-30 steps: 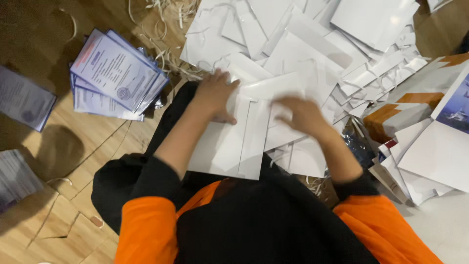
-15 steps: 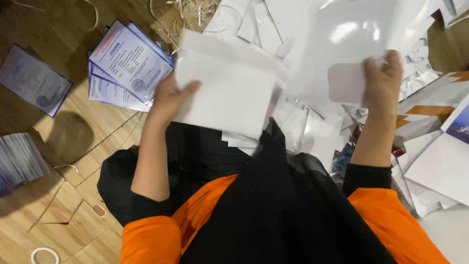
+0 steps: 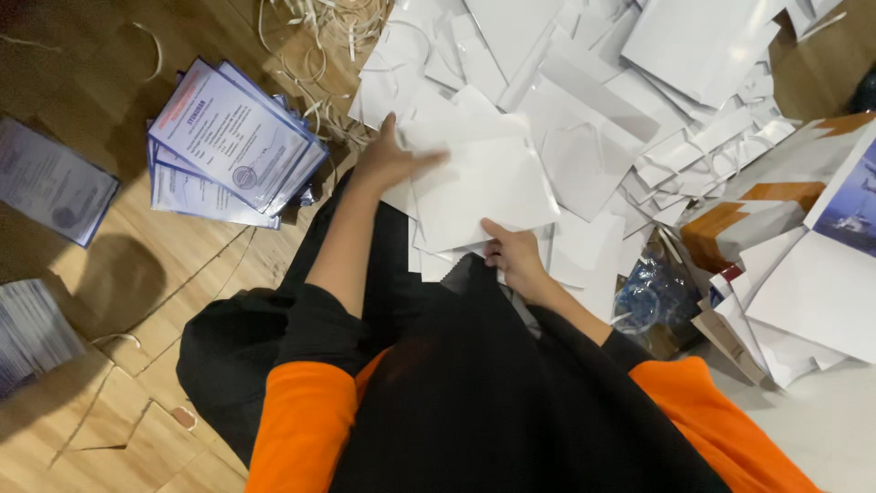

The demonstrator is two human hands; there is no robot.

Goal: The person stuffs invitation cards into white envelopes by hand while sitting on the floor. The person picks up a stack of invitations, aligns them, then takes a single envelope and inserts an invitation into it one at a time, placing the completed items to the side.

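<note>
I sit on a wooden floor in black trousers and orange sleeves, facing a big heap of white paper sheets and envelopes [image 3: 584, 100]. My left hand [image 3: 388, 160] rests flat on the left edge of a white sheet [image 3: 479, 187] lying on top of the heap near my lap. My right hand [image 3: 516, 258] pinches the lower edge of that same sheet with thumb and fingers. The sheet lies slightly tilted over other white papers.
A fanned stack of printed blue-bordered certificates [image 3: 228, 146] lies to the left, more printed sheets [image 3: 50, 183] further left. Pale paper strips [image 3: 319, 36] are scattered at the top. Orange-and-white boxes [image 3: 766, 205] and a crumpled plastic bag [image 3: 652, 292] sit to the right.
Both hands had lifted white sheets up towards the camera; now they have come down, and a single sheet lies on the heap under both hands.
</note>
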